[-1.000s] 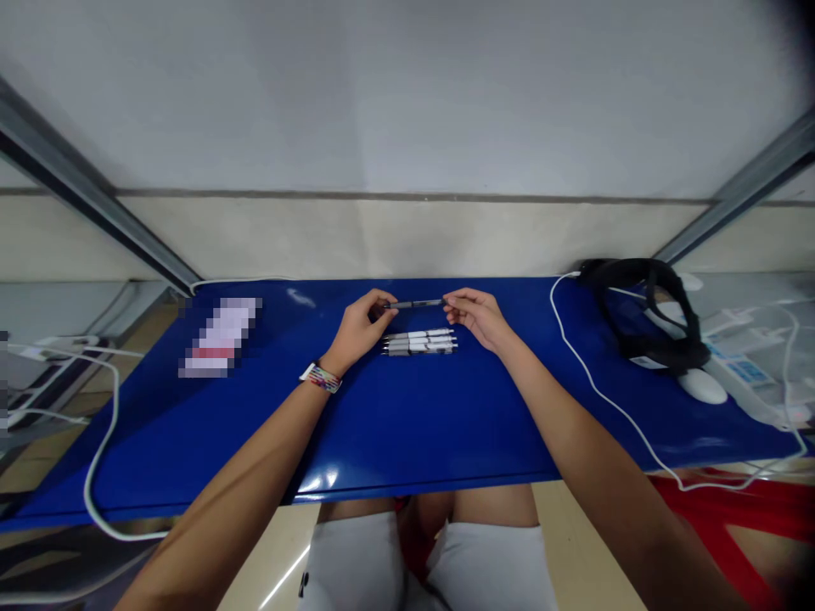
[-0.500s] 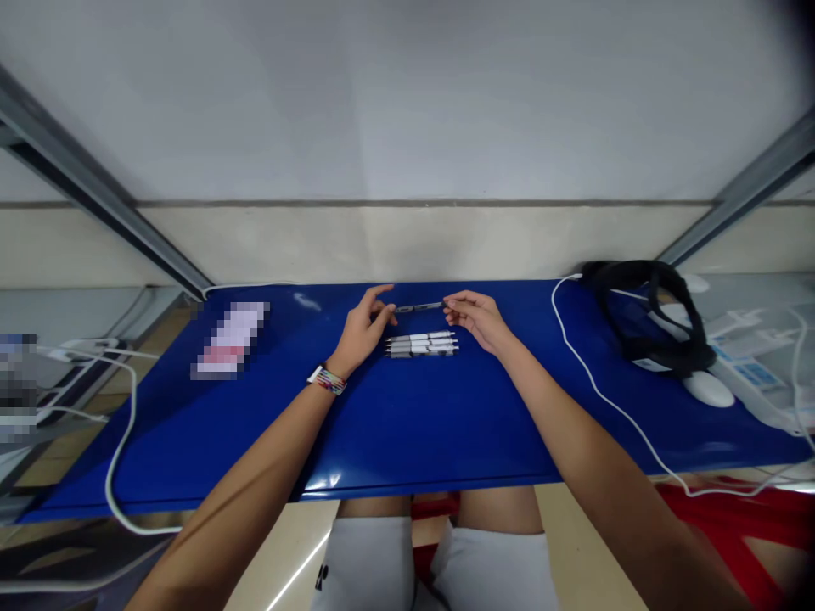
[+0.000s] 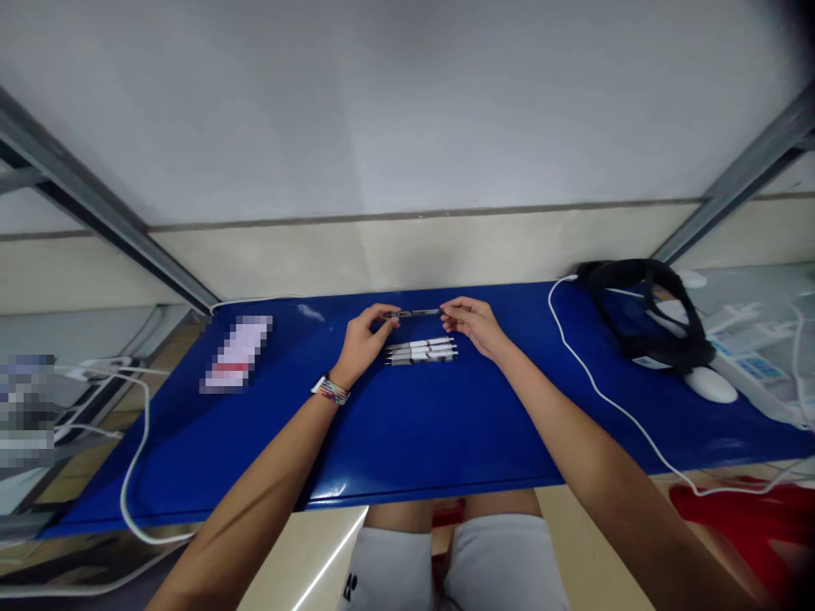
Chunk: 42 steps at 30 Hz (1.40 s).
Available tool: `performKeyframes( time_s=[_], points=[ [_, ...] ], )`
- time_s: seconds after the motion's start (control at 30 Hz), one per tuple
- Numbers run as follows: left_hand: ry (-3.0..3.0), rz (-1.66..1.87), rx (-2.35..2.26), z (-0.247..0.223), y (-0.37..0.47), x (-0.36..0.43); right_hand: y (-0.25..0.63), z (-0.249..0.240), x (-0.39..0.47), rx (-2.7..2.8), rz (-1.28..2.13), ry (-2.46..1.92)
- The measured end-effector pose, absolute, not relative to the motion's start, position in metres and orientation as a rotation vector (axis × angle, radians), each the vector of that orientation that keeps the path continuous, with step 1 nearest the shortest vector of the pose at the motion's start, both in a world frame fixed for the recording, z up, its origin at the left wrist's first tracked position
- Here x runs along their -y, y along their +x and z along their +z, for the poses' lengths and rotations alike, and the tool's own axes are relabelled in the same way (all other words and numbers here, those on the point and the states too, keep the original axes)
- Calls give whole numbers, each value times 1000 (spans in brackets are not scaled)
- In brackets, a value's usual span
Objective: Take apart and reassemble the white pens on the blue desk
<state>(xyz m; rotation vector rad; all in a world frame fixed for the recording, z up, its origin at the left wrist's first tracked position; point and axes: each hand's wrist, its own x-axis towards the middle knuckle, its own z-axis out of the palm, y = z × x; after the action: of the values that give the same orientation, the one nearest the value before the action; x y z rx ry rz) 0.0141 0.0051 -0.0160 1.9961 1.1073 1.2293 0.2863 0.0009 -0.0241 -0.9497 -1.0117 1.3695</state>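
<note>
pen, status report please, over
Left hand, right hand: pinching pen at both ends. Other pens: side by side, nearer body. Headset: off at right.

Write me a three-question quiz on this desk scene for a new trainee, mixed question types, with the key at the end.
1. On which of the person's own sides is the multicoloured band worn: A) left; B) right; C) both?
2. True or false: the black headset lies to the right of the lined-up pens.
3. Fill the gap: the left hand and right hand are at opposite ends of one ____.

Key: 1. A; 2. True; 3. pen.
</note>
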Motion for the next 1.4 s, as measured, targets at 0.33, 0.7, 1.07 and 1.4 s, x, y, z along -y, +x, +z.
performKeyframes(
  time_s=[0.33, 0.7, 1.07, 1.4],
  points=[
    [1886, 1291, -1041, -17, 14, -8, 286, -24, -2, 973, 1389, -961],
    [1781, 1340, -1101, -12, 17, -4, 280, -10, 5, 616, 1732, -663],
    [1696, 1405, -996, -16, 22, -6, 278, -7, 9, 416, 1891, -494],
    [1495, 1376, -894, -10, 26, -3, 279, -7, 12, 420, 1837, -495]
  ],
)
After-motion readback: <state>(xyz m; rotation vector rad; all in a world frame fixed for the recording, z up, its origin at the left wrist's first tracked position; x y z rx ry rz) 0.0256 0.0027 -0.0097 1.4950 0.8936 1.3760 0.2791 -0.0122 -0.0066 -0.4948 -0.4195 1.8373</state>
